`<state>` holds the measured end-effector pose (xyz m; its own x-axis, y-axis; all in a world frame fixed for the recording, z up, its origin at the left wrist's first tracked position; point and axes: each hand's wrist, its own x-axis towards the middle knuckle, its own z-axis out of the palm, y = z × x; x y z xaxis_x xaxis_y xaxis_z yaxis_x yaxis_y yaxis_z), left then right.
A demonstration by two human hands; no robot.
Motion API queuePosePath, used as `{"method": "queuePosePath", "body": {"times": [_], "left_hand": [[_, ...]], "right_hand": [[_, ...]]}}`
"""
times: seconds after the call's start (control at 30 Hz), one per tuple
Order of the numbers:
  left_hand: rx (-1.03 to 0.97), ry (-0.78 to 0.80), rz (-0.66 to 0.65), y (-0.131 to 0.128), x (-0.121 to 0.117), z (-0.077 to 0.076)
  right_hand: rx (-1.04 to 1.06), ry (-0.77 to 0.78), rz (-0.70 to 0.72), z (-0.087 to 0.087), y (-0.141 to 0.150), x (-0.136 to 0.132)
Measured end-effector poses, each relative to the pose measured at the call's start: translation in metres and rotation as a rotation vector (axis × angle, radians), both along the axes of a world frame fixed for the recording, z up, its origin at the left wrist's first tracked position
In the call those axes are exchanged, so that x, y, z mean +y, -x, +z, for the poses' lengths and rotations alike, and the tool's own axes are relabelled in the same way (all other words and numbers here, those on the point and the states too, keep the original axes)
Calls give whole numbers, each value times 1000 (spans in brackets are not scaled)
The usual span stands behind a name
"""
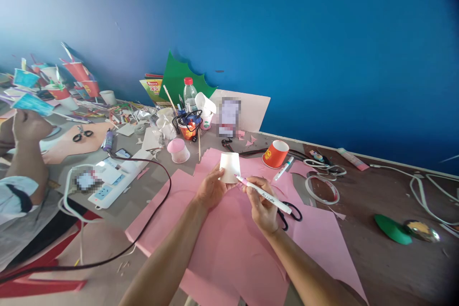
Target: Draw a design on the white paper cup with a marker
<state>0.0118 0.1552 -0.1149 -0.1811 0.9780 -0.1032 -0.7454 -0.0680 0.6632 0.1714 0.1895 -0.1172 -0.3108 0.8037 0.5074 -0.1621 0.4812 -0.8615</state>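
Observation:
My left hand (211, 188) grips a small white paper piece (229, 166) by its lower left side; whether it is a flat card or a cup's side I cannot tell. In my right hand (263, 204) is a white acrylic marker (267, 195), its pink tip end at the lower right edge of the white piece. Both hands are above stacked pink paper sheets (229, 253). Black-handled scissors (294, 211) lie partly hidden beside my right hand. Beyond it are a capless-looking white-and-teal marker (283, 169) and a red paper cup (275, 154).
A pink-topped cup (178, 151) and a red-capped bottle (189, 91) stand behind on the left. A dark cable (168, 177) crosses from a white power strip (111, 186). A tape roll (322, 189) lies right. At far left, another person's hand (30, 126) holds a blue-painted cup piece.

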Motion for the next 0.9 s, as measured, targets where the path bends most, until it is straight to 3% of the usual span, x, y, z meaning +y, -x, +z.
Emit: {"method": "queuePosePath", "body": {"times": [0.13, 0.33, 0.6, 0.77, 0.9], "left_hand": [[-22, 17, 2, 2, -1, -2], [-3, 35, -27, 1, -1, 1], [146, -16, 103, -8, 0, 6], [253, 14, 164, -14, 0, 3], [310, 41, 185, -15, 0, 2]], "right_hand": [[-21, -106, -6, 6, 0, -2], [-47, -125, 20, 11, 1, -3], [-29, -2, -52, 3, 0, -1], [-86, -77, -150, 3, 1, 3], [-76, -115, -139, 4, 2, 3]]}}
